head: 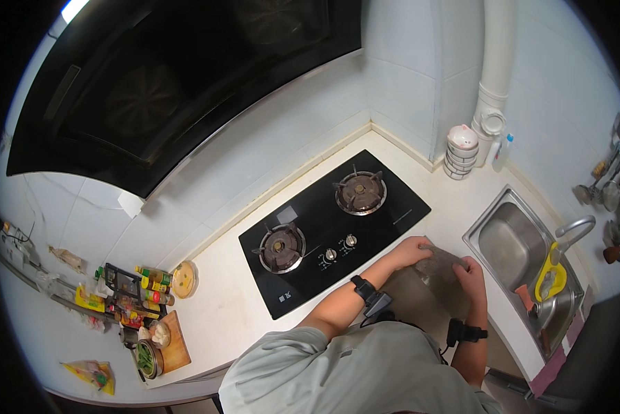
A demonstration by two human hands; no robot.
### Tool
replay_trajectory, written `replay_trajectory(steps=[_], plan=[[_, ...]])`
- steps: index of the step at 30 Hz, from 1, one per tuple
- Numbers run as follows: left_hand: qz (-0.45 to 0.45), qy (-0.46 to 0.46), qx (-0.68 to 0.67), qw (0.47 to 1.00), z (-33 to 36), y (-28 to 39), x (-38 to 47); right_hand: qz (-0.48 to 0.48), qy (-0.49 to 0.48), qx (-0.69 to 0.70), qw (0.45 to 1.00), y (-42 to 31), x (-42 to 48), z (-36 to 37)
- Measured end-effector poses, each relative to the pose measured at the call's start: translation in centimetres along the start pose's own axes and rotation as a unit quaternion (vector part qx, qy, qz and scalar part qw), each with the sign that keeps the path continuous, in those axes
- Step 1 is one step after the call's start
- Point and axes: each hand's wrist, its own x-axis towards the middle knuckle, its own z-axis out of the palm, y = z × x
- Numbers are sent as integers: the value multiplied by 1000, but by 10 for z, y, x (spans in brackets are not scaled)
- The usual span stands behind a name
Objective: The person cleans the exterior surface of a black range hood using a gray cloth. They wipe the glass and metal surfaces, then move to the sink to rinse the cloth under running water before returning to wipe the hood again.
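Note:
A grey-brown cloth (442, 263) is stretched between my two hands, over the front edge of the counter. My left hand (411, 252) pinches its left corner, close to the right front corner of the black glass gas hob (310, 279). The cloth's right end is gripped by my right hand (470, 279), just left of the sink. Both wrists wear black straps with small devices. Part of the cloth hangs down, and its lower side is hard to make out.
Right of me is a stainless-steel sink (513, 243) with a faucet (576, 225) and a yellow strainer-like item (550, 274). Stacked bowls (461, 152) stand by the white pipe (493, 72). A cutting board (178, 344) and seasoning bottles (155, 287) are at left, below the range hood (175, 77).

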Motion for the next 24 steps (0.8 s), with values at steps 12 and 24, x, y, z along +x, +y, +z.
replay_trajectory(steps=[12, 24], plan=[[195, 192, 287, 918, -40, 16, 14, 61, -122, 338, 931, -59, 63, 107], [202, 286, 319, 881, -109, 74, 15, 25, -265, 382, 885, -113, 201, 151]])
